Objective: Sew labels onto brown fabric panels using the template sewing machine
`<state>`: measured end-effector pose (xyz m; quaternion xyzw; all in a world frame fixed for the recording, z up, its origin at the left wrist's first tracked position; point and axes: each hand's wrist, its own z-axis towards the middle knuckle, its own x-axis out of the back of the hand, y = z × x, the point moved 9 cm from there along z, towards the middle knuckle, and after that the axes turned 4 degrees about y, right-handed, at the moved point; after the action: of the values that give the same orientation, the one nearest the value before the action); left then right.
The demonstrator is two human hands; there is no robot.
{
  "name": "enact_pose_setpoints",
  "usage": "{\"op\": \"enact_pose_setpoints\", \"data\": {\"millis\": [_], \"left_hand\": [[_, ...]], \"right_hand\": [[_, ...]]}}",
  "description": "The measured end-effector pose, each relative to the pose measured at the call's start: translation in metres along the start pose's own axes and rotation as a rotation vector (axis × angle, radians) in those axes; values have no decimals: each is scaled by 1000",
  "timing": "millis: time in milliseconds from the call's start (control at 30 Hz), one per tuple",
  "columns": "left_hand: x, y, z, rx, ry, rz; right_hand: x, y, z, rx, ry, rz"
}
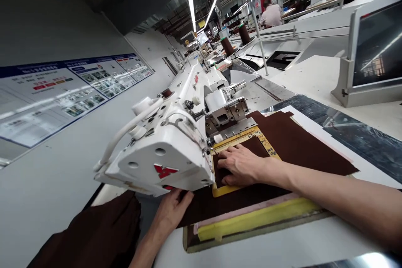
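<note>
Dark brown fabric point(298, 142) lies flat beside a white sewing machine point(163, 155). A yellow frame point(270, 149) with handwriting on it rests on the fabric, under the machine's metal clamp point(230, 119). My right hand point(238, 165) presses on the fabric inside the frame, fingers spread. At the fabric's near left edge, just below the machine head, is my left hand point(176, 208), its thumb apart from the fingers, which are partly hidden by the machine. It rests on the cloth.
More brown fabric point(103, 226) hangs at lower left. A yellow strip point(257, 219) runs along the board's near edge. A screen point(377, 50) stands at right, thread cones point(226, 46) are behind the machine, and a person point(271, 14) sits far back.
</note>
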<state>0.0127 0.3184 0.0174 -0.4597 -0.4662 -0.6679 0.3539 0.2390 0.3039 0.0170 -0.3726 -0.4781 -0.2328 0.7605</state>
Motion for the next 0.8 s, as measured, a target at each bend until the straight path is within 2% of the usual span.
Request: {"op": "enact_pose_setpoints", "data": {"millis": [100,200,433,600,800], "left_hand": [[-1,-14,-34,57,-15,-121],[-5,-19,-52,57,-24,-222],[-7,-17,-53,-39,-5,-264],[-4,-12,-53,-144,67,-186],[-8,-15,-54,-160,85,-143]], "right_hand": [[-3,-1,-1,14,-24,-10],[-5,-2,-1,26,-50,-32],[0,-7,-2,0,-110,-68],[1,-11,-2,0,-121,-50],[0,-10,-2,10,-92,-43]]}}
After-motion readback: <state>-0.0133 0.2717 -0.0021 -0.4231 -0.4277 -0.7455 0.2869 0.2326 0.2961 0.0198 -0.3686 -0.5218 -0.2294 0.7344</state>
